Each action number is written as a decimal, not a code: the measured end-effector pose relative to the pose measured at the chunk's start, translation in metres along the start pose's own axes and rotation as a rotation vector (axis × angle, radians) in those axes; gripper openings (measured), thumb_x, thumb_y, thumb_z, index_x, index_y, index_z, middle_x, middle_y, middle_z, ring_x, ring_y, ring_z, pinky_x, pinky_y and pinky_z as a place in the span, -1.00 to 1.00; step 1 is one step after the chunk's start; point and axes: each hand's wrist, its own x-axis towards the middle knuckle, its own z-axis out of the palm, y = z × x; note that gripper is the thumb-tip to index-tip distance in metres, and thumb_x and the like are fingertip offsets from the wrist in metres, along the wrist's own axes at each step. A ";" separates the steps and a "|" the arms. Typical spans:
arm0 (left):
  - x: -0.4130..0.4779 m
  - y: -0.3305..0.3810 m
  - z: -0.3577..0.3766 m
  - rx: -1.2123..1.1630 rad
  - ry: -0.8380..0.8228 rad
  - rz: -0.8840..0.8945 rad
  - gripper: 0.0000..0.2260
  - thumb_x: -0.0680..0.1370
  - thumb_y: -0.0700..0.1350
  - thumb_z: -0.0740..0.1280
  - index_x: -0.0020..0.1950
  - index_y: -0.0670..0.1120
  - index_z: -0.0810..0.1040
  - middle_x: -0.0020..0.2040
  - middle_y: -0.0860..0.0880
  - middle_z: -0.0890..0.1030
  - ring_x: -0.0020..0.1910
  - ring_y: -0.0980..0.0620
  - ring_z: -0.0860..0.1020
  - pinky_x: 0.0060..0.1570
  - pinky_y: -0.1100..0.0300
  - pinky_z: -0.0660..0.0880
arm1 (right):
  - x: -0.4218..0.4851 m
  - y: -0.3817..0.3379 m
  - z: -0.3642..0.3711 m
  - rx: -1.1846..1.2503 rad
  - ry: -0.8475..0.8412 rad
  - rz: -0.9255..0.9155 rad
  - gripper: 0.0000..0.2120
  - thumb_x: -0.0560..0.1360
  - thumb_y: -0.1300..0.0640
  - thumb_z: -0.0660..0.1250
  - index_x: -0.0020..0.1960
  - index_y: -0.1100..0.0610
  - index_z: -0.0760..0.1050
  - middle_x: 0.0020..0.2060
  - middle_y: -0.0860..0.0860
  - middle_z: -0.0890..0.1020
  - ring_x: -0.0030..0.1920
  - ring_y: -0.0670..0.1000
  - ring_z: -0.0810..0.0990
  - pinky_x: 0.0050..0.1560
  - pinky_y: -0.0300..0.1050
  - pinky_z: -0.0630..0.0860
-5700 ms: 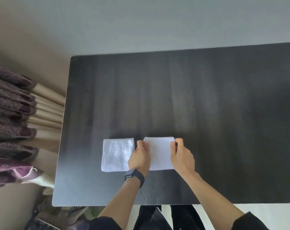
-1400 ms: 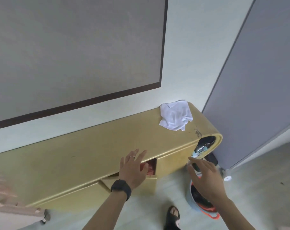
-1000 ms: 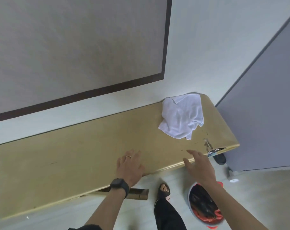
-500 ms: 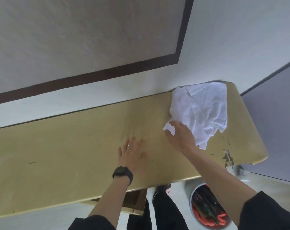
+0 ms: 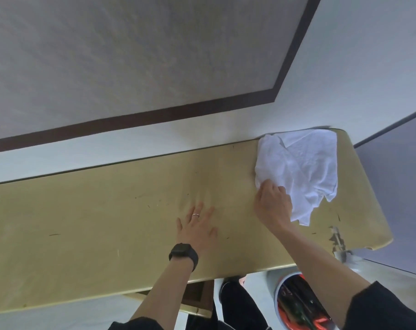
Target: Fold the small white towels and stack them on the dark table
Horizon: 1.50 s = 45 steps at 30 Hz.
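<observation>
Since the picture of half a second ago, the right hand [image 5: 271, 206] has moved a little further onto the towel [image 5: 304, 163], and its fingers are now curled over the near left edge of the cloth, so it seems to grip this edge; the fingertips themselves are hidden. The left hand [image 5: 197, 227] lies as before, flat and spread on the desk [image 5: 83, 222], and holds nothing.

The towel is at the far right end of the desk, close against the wall [image 5: 202, 139]. From the right hand it spreads forward and to the right. It is a crumpled heap with no clean shape, somewhat longer from the wall toward the front edge, and one loose corner points to the front. The right hand touches it; the left hand is well apart, to the left. I judge that the right hand alone can lift it.

The cloth looks thin, soft and much wrinkled, so it will probably hang and unfold when it is raised. The desk top is smooth, yellow and a little glossy, with fine scratches and a chipped place near its right front corner. The dark table is not in view.
</observation>
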 end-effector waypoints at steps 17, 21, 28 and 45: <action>-0.090 0.105 -0.133 -0.196 0.319 0.610 -0.50 0.50 0.24 0.32 0.43 0.28 0.34 0.46 0.12 0.36 0.38 0.07 0.34 0.36 0.06 0.33 | -0.110 -0.020 -0.218 0.471 -0.080 -0.127 -0.93 0.57 -0.02 0.34 -0.04 -0.14 0.61 -0.31 -0.27 0.65 -0.21 -0.27 0.61 -0.21 -0.43 0.42; -0.120 0.081 -0.134 -0.206 0.415 0.643 -0.75 0.60 0.16 0.22 0.11 0.09 0.61 -0.04 0.10 0.66 -0.05 0.05 0.56 -0.01 0.05 0.50 | -0.138 -0.043 -0.226 0.468 -0.091 -0.209 -0.92 0.56 -0.02 0.36 -0.03 -0.12 0.64 -0.25 -0.28 0.65 -0.21 -0.22 0.62 -0.17 -0.36 0.47; -0.151 -0.038 -0.125 0.026 0.546 0.623 -0.75 0.67 0.00 0.18 0.17 -0.03 0.62 -0.08 -0.03 0.68 -0.12 -0.08 0.59 -0.15 0.15 0.38 | -0.167 -0.072 -0.191 0.465 -0.042 -0.310 -0.93 0.54 0.04 0.41 -0.04 -0.10 0.67 -0.21 -0.18 0.66 -0.20 -0.18 0.60 -0.15 -0.39 0.46; -0.136 -0.189 -0.212 0.186 0.832 0.284 -0.88 0.58 -0.13 0.37 0.06 0.02 0.68 -0.16 0.03 0.69 -0.13 -0.06 0.63 -0.09 0.08 0.53 | -0.088 -0.177 -0.133 -0.024 0.159 -0.558 -0.77 0.64 -0.01 0.21 0.14 0.01 0.61 -0.04 -0.08 0.67 -0.07 0.03 0.65 -0.15 -0.07 0.55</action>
